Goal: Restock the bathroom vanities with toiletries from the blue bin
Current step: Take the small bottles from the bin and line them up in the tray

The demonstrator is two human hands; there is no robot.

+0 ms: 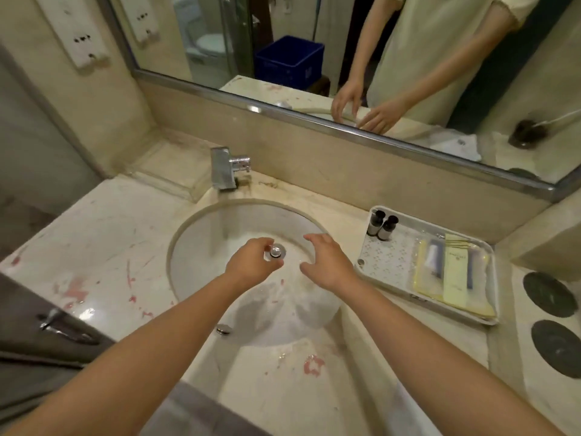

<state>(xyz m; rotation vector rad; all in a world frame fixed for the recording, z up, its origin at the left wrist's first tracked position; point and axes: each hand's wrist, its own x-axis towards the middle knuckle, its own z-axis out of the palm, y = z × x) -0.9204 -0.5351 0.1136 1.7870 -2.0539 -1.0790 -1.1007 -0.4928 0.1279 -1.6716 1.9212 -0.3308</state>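
Stained marble vanity w/ round sink. L hand loosely curled, R hand spread, both empty over basin. Toiletries tray mid-right of frame, just beside R hand; blue bin reflected top centre.

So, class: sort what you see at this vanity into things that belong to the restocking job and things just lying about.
Belongs to the job: blue bin (seen in the mirror), tray, two small bottles, flat packets.

Just lying about: tap, drain plug, dark round mats, wall sockets.
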